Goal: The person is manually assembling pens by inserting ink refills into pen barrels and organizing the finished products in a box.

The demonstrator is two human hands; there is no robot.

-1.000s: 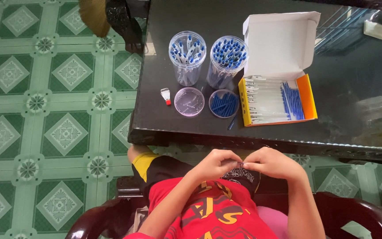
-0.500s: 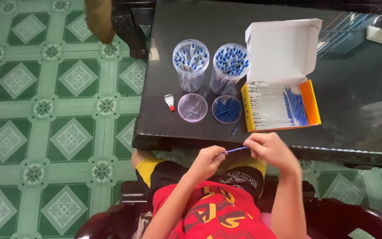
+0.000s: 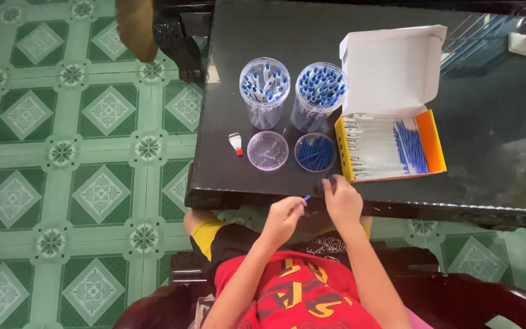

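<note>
The thin blue-tipped piece (image 3: 305, 198) pinched in the left hand (image 3: 282, 218) is too small to identify; at 3 o'clock the dark glossy worktop (image 3: 506, 122) runs off-frame.

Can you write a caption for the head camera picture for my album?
Seated at a dark table, left hand pinches a small blue pen cap beside the right hand.

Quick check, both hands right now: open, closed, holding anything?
Left hand: fingers pinched shut on a small blue pen cap.
Right hand: fingers curled at the table edge; whether it holds anything cannot be told.
</note>
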